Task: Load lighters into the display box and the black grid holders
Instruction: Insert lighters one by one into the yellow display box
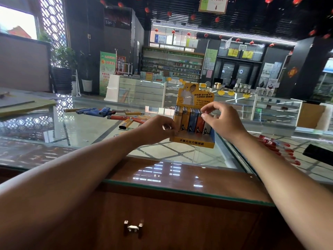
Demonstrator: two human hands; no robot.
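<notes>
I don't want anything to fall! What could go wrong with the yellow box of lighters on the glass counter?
1. The right hand pinches the end lighter while only the left hand holds the box; a hard push might tip the row.
2. The loose lighters lie on the smooth glass counter near the left arm; a sweep might send them sliding off.

Single feed on my end: head camera, worn. It looks forward and a little down from behind the wooden near edge of the glass counter (81,130), out across it toward the shop floor beyond. Wide-angle; straight lines bow at the borders. Close working range: display box (191,140) near, just right of centre.
</notes>
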